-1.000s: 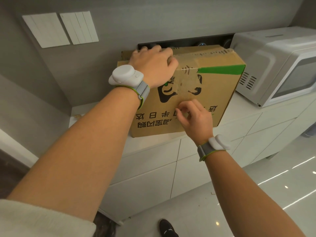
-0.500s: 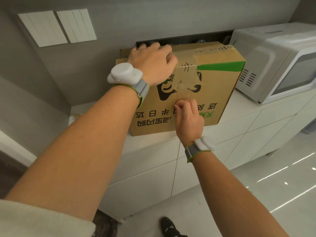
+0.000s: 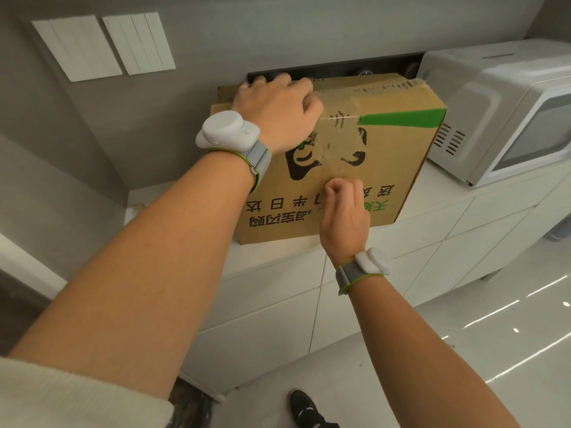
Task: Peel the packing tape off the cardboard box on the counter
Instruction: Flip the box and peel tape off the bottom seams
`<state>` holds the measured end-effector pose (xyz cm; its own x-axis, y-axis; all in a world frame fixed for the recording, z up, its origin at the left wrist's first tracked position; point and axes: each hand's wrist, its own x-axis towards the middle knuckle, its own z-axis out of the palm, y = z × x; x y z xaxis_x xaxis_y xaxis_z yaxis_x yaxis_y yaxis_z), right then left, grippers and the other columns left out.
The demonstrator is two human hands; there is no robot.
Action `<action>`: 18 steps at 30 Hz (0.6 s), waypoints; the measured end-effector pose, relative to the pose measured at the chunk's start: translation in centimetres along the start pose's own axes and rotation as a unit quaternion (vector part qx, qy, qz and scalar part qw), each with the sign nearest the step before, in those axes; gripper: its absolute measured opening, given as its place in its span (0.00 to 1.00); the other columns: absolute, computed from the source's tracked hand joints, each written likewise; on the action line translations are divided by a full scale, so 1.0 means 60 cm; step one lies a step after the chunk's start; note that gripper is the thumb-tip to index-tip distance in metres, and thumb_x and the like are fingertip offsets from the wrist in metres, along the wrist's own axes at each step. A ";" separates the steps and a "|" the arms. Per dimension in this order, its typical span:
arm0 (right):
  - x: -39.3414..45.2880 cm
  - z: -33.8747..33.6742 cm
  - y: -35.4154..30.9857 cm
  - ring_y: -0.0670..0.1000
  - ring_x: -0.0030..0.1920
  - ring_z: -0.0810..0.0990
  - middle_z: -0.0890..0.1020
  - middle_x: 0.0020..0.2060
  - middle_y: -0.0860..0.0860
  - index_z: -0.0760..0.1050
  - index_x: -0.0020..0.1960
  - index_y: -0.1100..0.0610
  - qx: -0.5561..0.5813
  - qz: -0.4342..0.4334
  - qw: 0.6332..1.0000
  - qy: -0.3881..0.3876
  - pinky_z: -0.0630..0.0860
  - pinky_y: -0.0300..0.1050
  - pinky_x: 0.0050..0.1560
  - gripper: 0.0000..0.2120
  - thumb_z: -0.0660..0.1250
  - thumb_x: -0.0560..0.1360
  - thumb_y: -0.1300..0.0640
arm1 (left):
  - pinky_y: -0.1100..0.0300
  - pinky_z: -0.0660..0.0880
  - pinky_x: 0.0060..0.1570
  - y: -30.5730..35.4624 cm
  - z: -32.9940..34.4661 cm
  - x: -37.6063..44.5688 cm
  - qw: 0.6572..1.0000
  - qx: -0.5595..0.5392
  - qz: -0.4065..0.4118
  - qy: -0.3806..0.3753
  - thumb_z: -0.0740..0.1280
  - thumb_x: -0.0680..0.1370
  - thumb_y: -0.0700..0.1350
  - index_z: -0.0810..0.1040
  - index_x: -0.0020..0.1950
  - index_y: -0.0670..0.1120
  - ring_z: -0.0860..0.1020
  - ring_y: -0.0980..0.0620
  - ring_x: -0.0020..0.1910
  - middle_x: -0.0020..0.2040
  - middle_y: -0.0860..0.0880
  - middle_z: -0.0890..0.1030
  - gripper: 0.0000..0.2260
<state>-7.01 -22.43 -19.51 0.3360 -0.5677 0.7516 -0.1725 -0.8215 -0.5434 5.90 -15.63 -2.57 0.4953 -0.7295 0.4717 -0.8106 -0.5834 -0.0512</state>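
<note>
Lighting is even, soft and indoor, moderately bright. Streaks of glare lie on the glossy floor [image 3: 509, 329] at lower right. Wide-angle distortion bends straight lines near the frame edges. The near sleeve [image 3: 61, 396] at lower left is slightly soft; the centre is sharp.

White microwave [image 3: 506, 118] at 3 o'clock, on the white surface [image 3: 272, 257], vent slots on its left side. Two white switch panels [image 3: 105, 46] on the grey wall at 11 o'clock. White drawer fronts [image 3: 278, 329] below the surface. Glossy pale floor [image 3: 463, 350] at 5 o'clock; a black shoe [image 3: 304, 407] at 6 o'clock.
</note>
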 end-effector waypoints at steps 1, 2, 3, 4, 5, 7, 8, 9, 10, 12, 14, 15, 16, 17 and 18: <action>-0.003 -0.002 0.003 0.54 0.35 0.76 0.78 0.47 0.55 0.78 0.51 0.62 0.007 -0.008 1.000 -0.004 0.75 0.51 0.28 0.06 0.64 0.83 0.61 | 0.44 0.68 0.60 0.000 0.000 0.000 1.000 0.000 0.000 0.001 0.47 0.81 0.58 0.72 0.67 0.53 0.74 0.38 0.63 0.65 0.45 0.76 0.22; -0.005 -0.004 0.005 0.53 0.35 0.76 0.79 0.46 0.55 0.78 0.51 0.61 0.012 -0.017 1.000 -0.007 0.75 0.50 0.28 0.05 0.65 0.82 0.61 | 0.44 0.68 0.61 0.000 0.000 0.000 1.000 0.001 0.000 0.002 0.47 0.81 0.58 0.71 0.68 0.53 0.74 0.38 0.63 0.65 0.45 0.76 0.22; -0.006 -0.006 0.006 0.52 0.34 0.76 0.80 0.46 0.54 0.79 0.51 0.61 0.015 -0.025 1.000 -0.008 0.75 0.49 0.28 0.04 0.67 0.81 0.60 | 0.44 0.68 0.61 0.000 0.001 0.000 1.000 0.001 0.000 0.002 0.47 0.81 0.58 0.71 0.68 0.53 0.74 0.38 0.63 0.65 0.45 0.76 0.22; -0.005 -0.008 0.005 0.51 0.33 0.76 0.81 0.45 0.53 0.80 0.50 0.60 0.018 -0.031 0.999 -0.006 0.75 0.48 0.28 0.04 0.68 0.80 0.59 | 0.44 0.68 0.61 0.000 0.000 0.000 1.000 0.002 -0.001 0.000 0.47 0.81 0.58 0.71 0.69 0.53 0.74 0.38 0.64 0.65 0.45 0.76 0.22; -0.004 -0.009 0.004 0.51 0.32 0.76 0.81 0.44 0.52 0.81 0.49 0.60 0.017 -0.035 0.999 0.002 0.75 0.47 0.28 0.05 0.70 0.79 0.58 | 0.44 0.68 0.61 0.000 0.000 0.000 1.000 0.002 -0.002 -0.002 0.47 0.81 0.58 0.71 0.69 0.53 0.74 0.38 0.64 0.66 0.45 0.76 0.22; 0.002 -0.010 0.000 0.51 0.29 0.76 0.82 0.41 0.51 0.82 0.46 0.59 0.002 -0.040 0.999 0.022 0.75 0.47 0.26 0.05 0.71 0.78 0.58 | 0.44 0.68 0.61 0.000 -0.001 0.000 1.000 0.002 -0.003 -0.003 0.47 0.81 0.58 0.71 0.69 0.53 0.74 0.38 0.64 0.66 0.45 0.76 0.22; 0.006 -0.010 -0.003 0.52 0.28 0.76 0.83 0.40 0.51 0.82 0.45 0.59 -0.010 -0.039 0.999 0.027 0.74 0.47 0.26 0.05 0.71 0.77 0.58 | 0.44 0.67 0.61 0.000 -0.001 -0.001 1.000 0.002 -0.003 -0.003 0.47 0.81 0.58 0.71 0.69 0.53 0.74 0.38 0.64 0.66 0.45 0.76 0.22; 0.008 -0.010 -0.006 0.53 0.28 0.76 0.83 0.39 0.51 0.83 0.44 0.59 -0.022 -0.035 0.999 0.028 0.74 0.48 0.25 0.05 0.72 0.77 0.58 | 0.44 0.68 0.61 0.000 -0.001 -0.001 1.000 0.001 -0.002 -0.003 0.47 0.81 0.58 0.71 0.68 0.53 0.74 0.38 0.64 0.65 0.45 0.76 0.22; 0.008 -0.012 -0.010 0.53 0.28 0.76 0.83 0.39 0.51 0.83 0.44 0.59 -0.033 -0.031 0.999 0.026 0.74 0.49 0.25 0.05 0.72 0.77 0.58 | 0.44 0.68 0.61 0.000 -0.001 -0.002 1.000 0.000 -0.002 -0.003 0.47 0.81 0.58 0.71 0.68 0.53 0.74 0.38 0.64 0.65 0.45 0.76 0.22; 0.009 -0.016 -0.018 0.55 0.27 0.77 0.84 0.38 0.51 0.83 0.43 0.58 -0.053 -0.025 0.998 0.019 0.74 0.49 0.25 0.05 0.72 0.76 0.58 | 0.44 0.68 0.61 0.001 -0.003 -0.002 1.000 -0.002 -0.003 -0.002 0.47 0.81 0.58 0.71 0.68 0.53 0.74 0.38 0.64 0.65 0.45 0.76 0.22; 0.010 -0.021 -0.025 0.55 0.27 0.77 0.84 0.37 0.51 0.84 0.43 0.58 -0.071 -0.020 0.997 0.013 0.74 0.49 0.25 0.05 0.72 0.77 0.58 | 0.44 0.67 0.61 0.001 -0.003 -0.003 1.000 -0.001 -0.005 -0.002 0.47 0.81 0.58 0.72 0.67 0.53 0.74 0.38 0.63 0.65 0.45 0.76 0.22; 0.011 -0.022 -0.028 0.56 0.27 0.77 0.84 0.37 0.52 0.83 0.43 0.58 -0.081 -0.018 0.996 0.009 0.74 0.48 0.25 0.05 0.72 0.77 0.58 | 0.44 0.67 0.60 0.001 -0.003 -0.003 1.000 -0.001 -0.006 -0.001 0.47 0.81 0.58 0.72 0.67 0.53 0.74 0.38 0.63 0.65 0.45 0.76 0.21; 0.012 -0.024 -0.032 0.56 0.27 0.77 0.83 0.37 0.52 0.83 0.43 0.58 -0.093 -0.016 0.996 0.002 0.74 0.48 0.25 0.06 0.72 0.77 0.57 | 0.44 0.67 0.60 0.002 -0.004 -0.003 1.000 -0.001 -0.006 0.000 0.47 0.81 0.58 0.72 0.66 0.53 0.74 0.38 0.63 0.64 0.45 0.76 0.21; 0.013 -0.025 -0.035 0.57 0.27 0.76 0.83 0.36 0.52 0.83 0.44 0.58 -0.106 -0.015 0.994 -0.005 0.73 0.47 0.25 0.06 0.71 0.77 0.57 | 0.44 0.67 0.60 0.003 -0.004 -0.004 1.000 -0.002 -0.007 0.001 0.47 0.81 0.58 0.72 0.66 0.53 0.74 0.38 0.62 0.64 0.45 0.76 0.21; 0.013 -0.025 -0.038 0.57 0.27 0.76 0.82 0.36 0.53 0.82 0.43 0.58 -0.120 -0.013 0.993 -0.011 0.71 0.46 0.25 0.06 0.71 0.78 0.57 | 0.44 0.67 0.60 0.004 -0.004 -0.005 1.000 -0.003 -0.007 0.001 0.47 0.81 0.58 0.72 0.66 0.53 0.74 0.38 0.62 0.64 0.45 0.76 0.21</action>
<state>-7.75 -21.07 -17.08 0.3632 -0.5471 0.7542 -0.3777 -0.8264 -0.4177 5.51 -15.46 -2.50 0.5055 -0.7212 0.4737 -0.8060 -0.5906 -0.0390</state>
